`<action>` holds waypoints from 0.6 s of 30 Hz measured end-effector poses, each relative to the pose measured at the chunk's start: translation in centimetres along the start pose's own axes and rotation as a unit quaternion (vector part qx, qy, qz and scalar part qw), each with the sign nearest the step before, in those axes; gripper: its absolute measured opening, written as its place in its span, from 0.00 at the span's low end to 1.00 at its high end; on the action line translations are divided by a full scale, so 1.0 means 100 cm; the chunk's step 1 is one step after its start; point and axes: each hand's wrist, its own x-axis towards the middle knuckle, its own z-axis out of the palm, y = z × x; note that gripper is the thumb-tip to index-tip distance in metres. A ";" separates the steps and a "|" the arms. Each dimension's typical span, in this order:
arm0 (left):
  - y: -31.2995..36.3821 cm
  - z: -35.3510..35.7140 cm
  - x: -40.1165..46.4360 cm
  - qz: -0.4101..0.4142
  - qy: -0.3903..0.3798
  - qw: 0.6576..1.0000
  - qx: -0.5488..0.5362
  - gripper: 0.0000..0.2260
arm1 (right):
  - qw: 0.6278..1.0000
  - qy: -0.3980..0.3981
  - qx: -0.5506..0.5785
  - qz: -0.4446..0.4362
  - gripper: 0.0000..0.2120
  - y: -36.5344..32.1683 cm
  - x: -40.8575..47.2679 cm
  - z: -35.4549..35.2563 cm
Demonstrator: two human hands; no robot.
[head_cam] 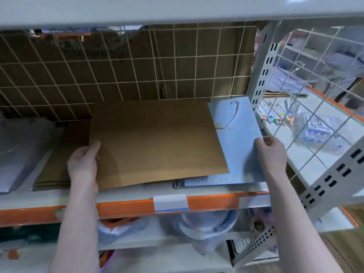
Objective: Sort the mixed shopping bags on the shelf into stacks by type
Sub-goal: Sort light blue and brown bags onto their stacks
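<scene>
The left hand (pixel 83 164) is gripping the left edge of a brown bag (pixel 155 142), thumb on top and fingers tucked out of sight beneath. The right hand (pixel 272 154) is pinching the near right edge of a blue bag (pixel 239 146), thumb on its face. Taking the brown bag as the marker: it is lying flat across the middle of the shelf (pixel 137 196), and the blue bag, with its rope handle (pixel 229 117), is touching its right side and appears to be running under its right edge. More flat bags are peeking out beneath its front right corner. Left of it, partly under it, a brown stack (pixel 53 174) is sitting, and further left something pale in plastic (pixel 21 146).

This looks like the separating step, with 2 types being pulled apart, 1 in each hand. Next, I'd judge, the brown bag needs sliding left onto the brown stack with edges squared, while the blue one is kept right, clear of the mesh.
</scene>
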 end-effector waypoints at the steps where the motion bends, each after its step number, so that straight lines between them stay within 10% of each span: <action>1: 0.000 0.004 -0.003 0.003 -0.001 1.000 -0.001 0.07 | 1.000 -0.008 -0.001 -0.001 0.16 0.002 0.004 0.002; 18: 0.003 0.041 -0.016 0.033 -0.032 0.999 -0.004 0.19 | 0.996 -0.048 -0.071 -0.024 0.14 0.007 0.016 0.033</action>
